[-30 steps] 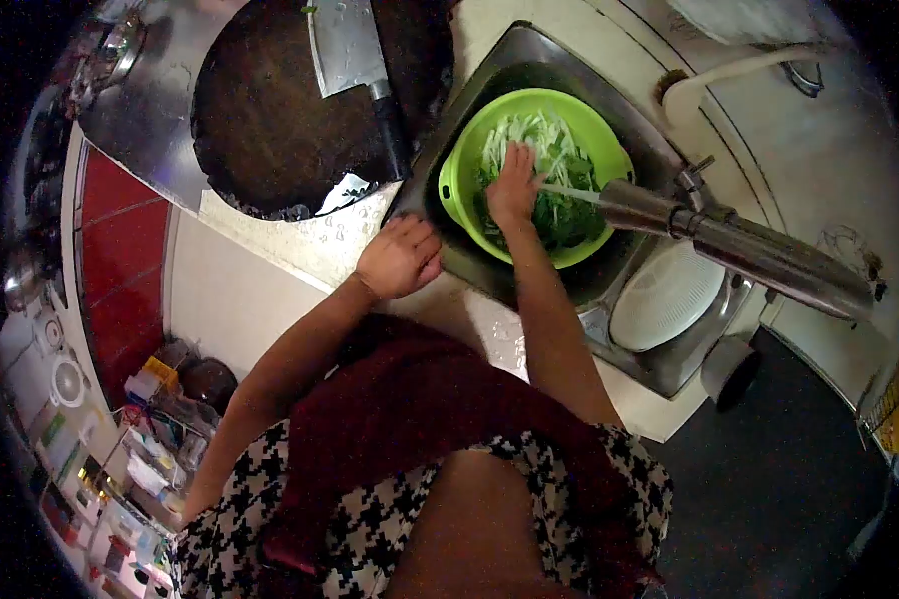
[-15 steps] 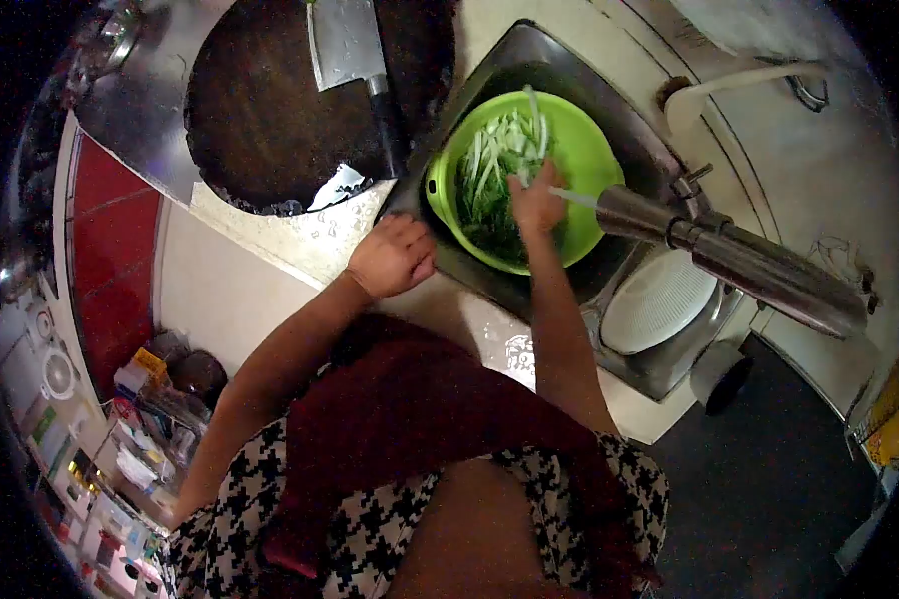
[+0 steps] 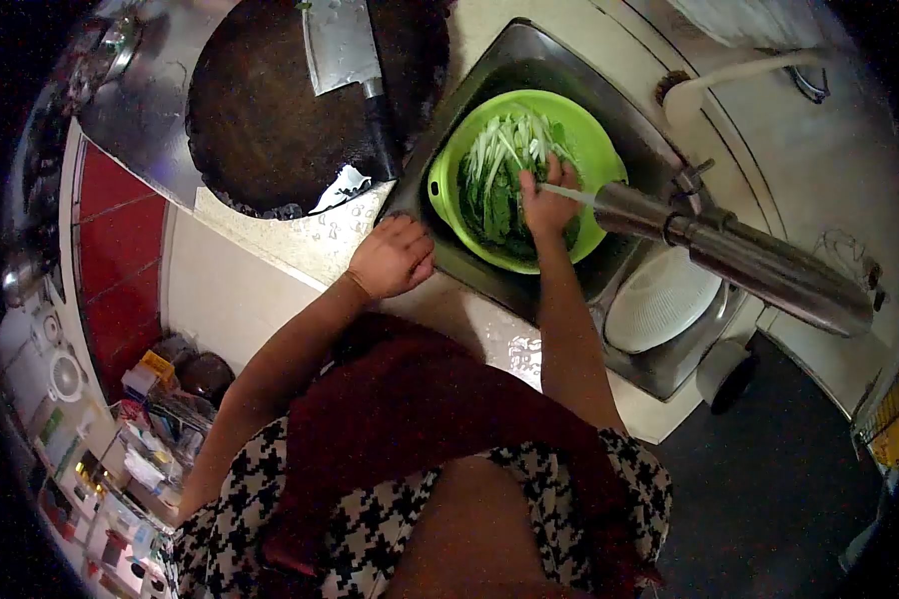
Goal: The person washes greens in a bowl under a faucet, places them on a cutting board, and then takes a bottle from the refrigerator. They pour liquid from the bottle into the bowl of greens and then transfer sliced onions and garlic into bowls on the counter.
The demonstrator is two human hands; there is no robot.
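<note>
Leafy greens with pale stems (image 3: 494,185) lie in a green plastic basin (image 3: 601,150), which stands in the metal sink (image 3: 524,45). Over the right part of the greens is my right hand (image 3: 551,205), fingers spread, touching them. Water runs from the faucet (image 3: 624,212) onto that hand. My left hand (image 3: 395,255) rests at the sink's near left edge with its fingers curled closed; nothing shows in it.
A cleaver (image 3: 342,45) lies on a round dark board (image 3: 260,110) at the upper left, its black handle toward the sink. Right of the basin sits a white ribbed strainer (image 3: 661,299). A dark-mouthed cup (image 3: 724,374) is near the sink's right corner.
My right hand has shifted slightly right and its fingers have opened. The greens now lie flatter, with the stems lower in the basin. My left hand has stayed in place.
</note>
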